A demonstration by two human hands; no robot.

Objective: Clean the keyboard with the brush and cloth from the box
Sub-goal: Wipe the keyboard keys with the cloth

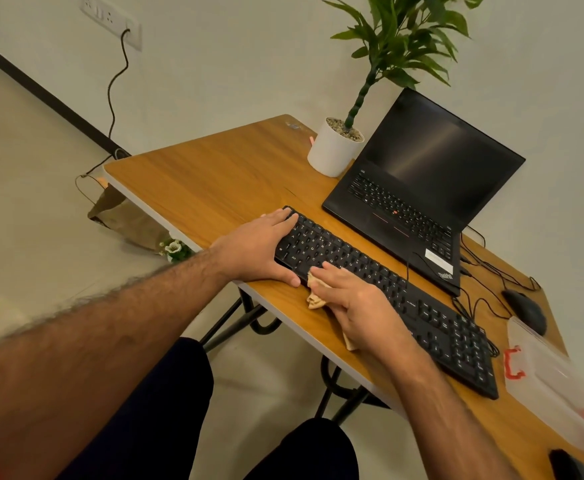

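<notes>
A black keyboard [405, 299] lies slantwise on the wooden table [214, 181]. My left hand [259, 251] rests flat on the keyboard's left end, fingers straight along its edges. My right hand [356, 306] presses a small beige cloth [315, 296] against the keys near the front edge; the cloth bunches out to the left of the palm and a corner shows below the wrist. A clear plastic box [553, 386] with red clips sits at the table's right. No brush is visible.
An open black laptop [422, 188] stands behind the keyboard, with a white potted plant [332, 147] to its left. A black mouse [526, 310] and cables lie right of the keyboard. A dark object [567, 465] is at the lower right corner. A brown bag [124, 216] sits on the floor.
</notes>
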